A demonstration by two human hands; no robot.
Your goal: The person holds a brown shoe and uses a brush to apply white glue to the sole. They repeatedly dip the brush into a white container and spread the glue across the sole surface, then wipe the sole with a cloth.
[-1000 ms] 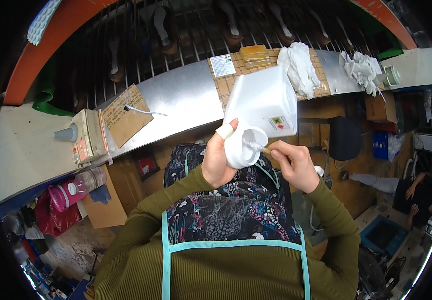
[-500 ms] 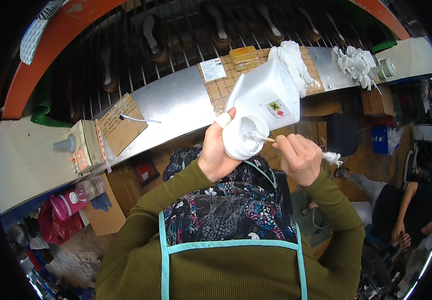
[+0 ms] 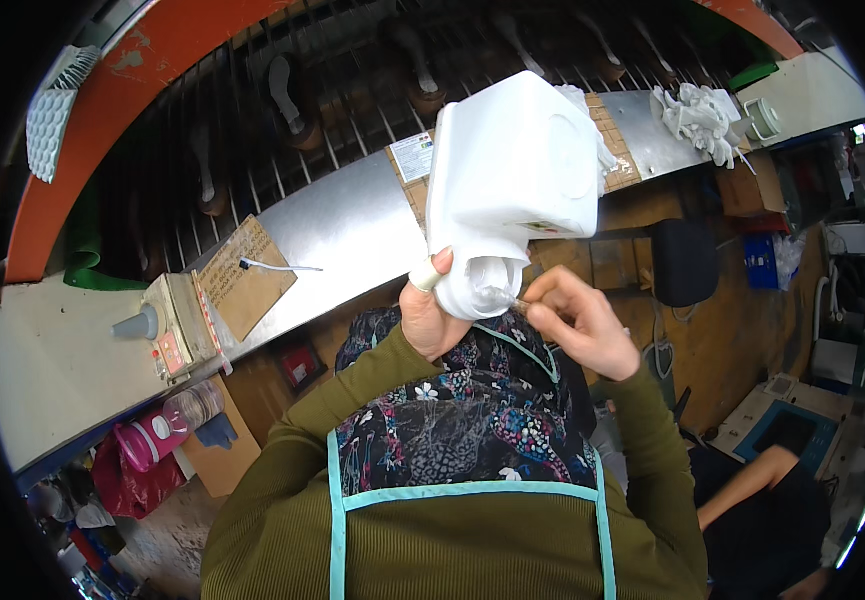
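A white plastic jug (image 3: 512, 160) is tipped over, its base raised and its wide round mouth turned down toward me. My left hand (image 3: 432, 318) is closed around its neck and rim, with a pale covering on the thumb. From the right, my right hand (image 3: 584, 322) pinches a thin stick (image 3: 520, 304) at the mouth. The stick's white wrapped tip (image 3: 492, 297) is inside the opening. Most of the stick is hidden by my fingers.
Ahead runs a metal-topped bench (image 3: 352, 220) with a cardboard piece (image 3: 245, 262), a paper label (image 3: 412, 158) and crumpled white cloth (image 3: 697, 122). Behind it, a rod rack (image 3: 252, 140) carries several shoe-shaped pieces. A dark stool (image 3: 682, 262) and another person's arm (image 3: 752, 485) are at right.
The jug has tipped further, its base swinging up toward me and covering the yellow block. My right hand has moved slightly left and down, with the stick still at the mouth.
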